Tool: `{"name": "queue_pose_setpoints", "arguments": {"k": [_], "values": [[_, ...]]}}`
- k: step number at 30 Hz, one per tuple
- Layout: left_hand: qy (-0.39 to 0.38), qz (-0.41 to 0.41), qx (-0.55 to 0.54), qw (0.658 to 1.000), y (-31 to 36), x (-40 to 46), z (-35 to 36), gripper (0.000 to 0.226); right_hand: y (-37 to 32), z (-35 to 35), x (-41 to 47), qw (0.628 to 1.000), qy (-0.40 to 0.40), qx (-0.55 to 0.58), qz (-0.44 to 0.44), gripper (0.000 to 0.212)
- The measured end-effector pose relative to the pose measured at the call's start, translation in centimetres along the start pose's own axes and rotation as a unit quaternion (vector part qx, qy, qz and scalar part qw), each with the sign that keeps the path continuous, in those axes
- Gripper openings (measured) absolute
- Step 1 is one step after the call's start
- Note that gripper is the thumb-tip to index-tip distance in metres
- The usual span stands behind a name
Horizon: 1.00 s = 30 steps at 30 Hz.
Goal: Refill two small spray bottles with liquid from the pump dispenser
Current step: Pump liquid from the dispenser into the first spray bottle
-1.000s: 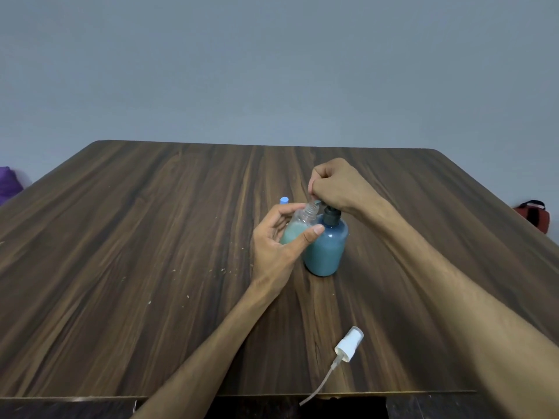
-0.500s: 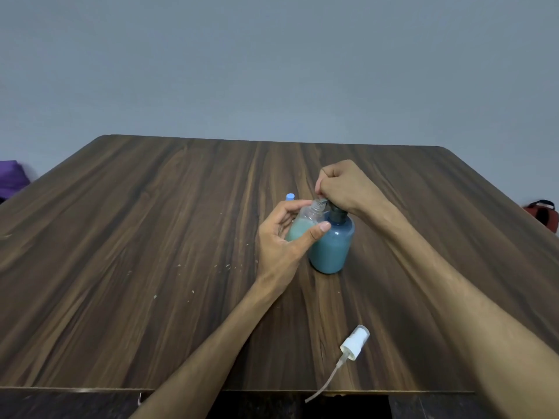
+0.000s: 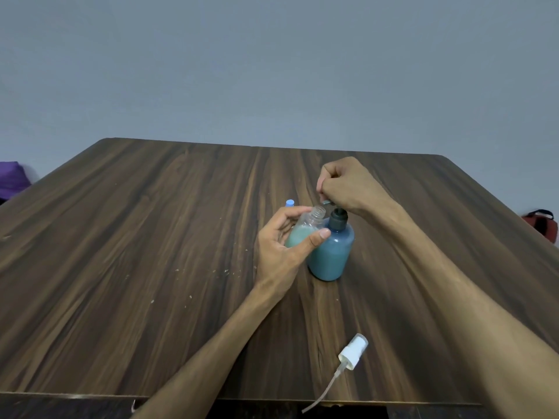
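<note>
A blue pump dispenser (image 3: 331,252) with a dark collar stands mid-table. My right hand (image 3: 348,184) is curled over its pump head, whose spout tip pokes out just above a small clear spray bottle (image 3: 305,228). My left hand (image 3: 284,246) grips that bottle, tilted, with its open threaded neck under the spout; pale green liquid fills its lower part. Its white spray cap (image 3: 352,352) with a dip tube lies near the table's front edge. A blue-capped second small bottle (image 3: 289,203) peeks out behind my left hand, mostly hidden.
The dark wooden table (image 3: 151,237) carries some pale crumbs left of my left wrist. A purple thing (image 3: 12,179) sits off the left edge and a red bag (image 3: 541,223) off the right edge. A grey wall stands behind.
My right hand has risen a little with the pump head, showing more of the dark neck. My left hand keeps the small bottle under the spout.
</note>
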State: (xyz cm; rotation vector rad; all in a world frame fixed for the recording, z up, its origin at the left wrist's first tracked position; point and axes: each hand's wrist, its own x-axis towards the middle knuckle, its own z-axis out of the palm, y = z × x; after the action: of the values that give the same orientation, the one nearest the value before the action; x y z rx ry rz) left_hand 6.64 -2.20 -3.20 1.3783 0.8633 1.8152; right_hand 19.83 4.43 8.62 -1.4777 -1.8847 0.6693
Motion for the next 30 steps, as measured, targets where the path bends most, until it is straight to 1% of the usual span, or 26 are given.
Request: {"name": "queue_pose_setpoints", "arguments": {"k": [4,9,13,16,20,25,30], "values": [[0.001,0.003,0.006,1.0,0.0,0.1,0.1,0.041,0.6,1.0,-0.2,1.0,-0.014,0.0,0.023,0.027],[0.006,0.005,0.002,1.0,0.0,-0.1,0.0,0.042,0.0,-0.1,-0.2,1.0,-0.01,0.005,0.011,0.022],[-0.006,0.0,-0.007,1.0,0.2,0.1,0.2,0.039,0.5,0.8,-0.3,0.999,-0.017,0.006,0.027,0.025],[-0.002,0.004,-0.003,1.0,0.1,-0.1,0.0,0.041,-0.1,0.6,-0.5,1.0,-0.025,-0.007,0.013,0.023],[-0.007,0.004,-0.006,1.0,0.2,0.1,0.1,0.04,-0.1,0.1,-0.2,1.0,-0.005,0.008,0.008,0.023],[0.001,0.008,0.001,1.0,0.1,-0.1,-0.1,0.043,-0.1,0.6,-0.4,1.0,-0.023,-0.012,0.009,0.024],[-0.004,0.003,-0.012,1.0,0.5,-0.1,0.2,0.037,-1.7,-0.9,-0.2,0.998,-0.046,0.047,0.003,0.029]]}}
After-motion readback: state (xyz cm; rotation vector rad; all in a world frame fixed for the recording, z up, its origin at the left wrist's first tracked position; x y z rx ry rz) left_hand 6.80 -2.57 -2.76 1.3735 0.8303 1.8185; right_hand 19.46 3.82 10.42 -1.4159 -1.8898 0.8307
